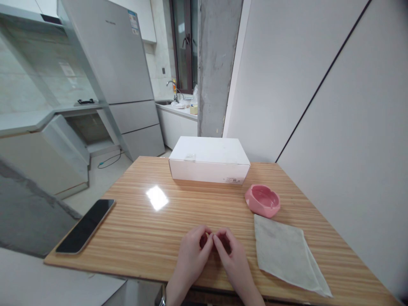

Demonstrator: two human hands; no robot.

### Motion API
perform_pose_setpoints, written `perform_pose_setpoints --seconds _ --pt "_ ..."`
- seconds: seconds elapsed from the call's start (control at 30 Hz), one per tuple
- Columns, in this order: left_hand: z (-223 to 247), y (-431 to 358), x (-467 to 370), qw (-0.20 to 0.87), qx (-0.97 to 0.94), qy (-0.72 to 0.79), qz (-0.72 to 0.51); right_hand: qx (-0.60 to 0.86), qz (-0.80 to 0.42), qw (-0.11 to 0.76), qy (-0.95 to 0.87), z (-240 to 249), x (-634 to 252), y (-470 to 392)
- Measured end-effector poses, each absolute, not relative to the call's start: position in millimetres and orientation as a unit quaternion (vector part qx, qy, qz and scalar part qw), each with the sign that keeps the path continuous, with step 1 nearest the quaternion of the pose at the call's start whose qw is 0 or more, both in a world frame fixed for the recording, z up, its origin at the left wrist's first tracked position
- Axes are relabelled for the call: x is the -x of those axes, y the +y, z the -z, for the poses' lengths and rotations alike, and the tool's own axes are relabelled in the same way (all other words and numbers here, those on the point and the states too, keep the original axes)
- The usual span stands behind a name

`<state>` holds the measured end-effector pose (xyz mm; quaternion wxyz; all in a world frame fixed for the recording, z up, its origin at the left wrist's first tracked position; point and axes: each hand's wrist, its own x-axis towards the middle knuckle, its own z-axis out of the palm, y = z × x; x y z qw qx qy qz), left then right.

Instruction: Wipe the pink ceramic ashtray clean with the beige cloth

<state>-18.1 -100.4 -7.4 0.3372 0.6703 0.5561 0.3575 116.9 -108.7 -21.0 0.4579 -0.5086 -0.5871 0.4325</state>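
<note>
Above the front part of the wooden table (pixel 137 242), my left hand (pixel 195 247) and my right hand (pixel 231 250) meet at the thumbs and fingertips. Each hand is closed in a pinch, with the fingers curled. Whatever lies between the fingertips, if anything, is too small or hidden to make out. Just right of my right hand lies a folded grey-green cloth (pixel 282 250). A pink ashtray (pixel 263 200) with notches in its rim stands behind the cloth, close to its far edge.
A closed white cardboard box (pixel 208 159) sits at the table's far edge. On the left edge rests a phone (pixel 86 227) with a dark screen. A white wall (pixel 344 140) runs along the right side. Beyond the table are a fridge (pixel 127 76) and a sink counter (pixel 178 121).
</note>
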Motion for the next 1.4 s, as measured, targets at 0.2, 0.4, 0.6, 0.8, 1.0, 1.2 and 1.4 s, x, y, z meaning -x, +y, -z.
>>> perform_pose_setpoints --seconds 0.2,0.4,0.6,0.8,1.0,1.2,1.4 --pt "10 -94 14 0.348 -0.629 0.566 -0.403 0.513 -0.419 0.481 -0.574 21 -120 -110" --pt "-29 -81 -11 0.362 -0.626 0.525 -0.449 0.511 -0.413 0.523 -0.542 28 -126 -112" --pt "-69 -39 -64 0.354 -0.717 0.349 -0.489 0.529 -0.324 0.643 -0.449 35 -131 -122" --pt "-31 18 -123 0.405 -0.738 0.321 -0.434 0.512 -0.25 0.707 -0.419 35 -132 -130" --pt "2 29 -149 0.434 -0.711 0.371 -0.411 0.524 -0.243 0.69 -0.436 33 -130 -129" --pt "-2 26 -145 0.452 -0.68 0.38 -0.436 0.527 -0.244 0.682 -0.446 33 -129 -129" --pt "-12 29 -132 0.464 -0.642 0.396 -0.465 0.53 -0.238 0.682 -0.444 31 -131 -130"
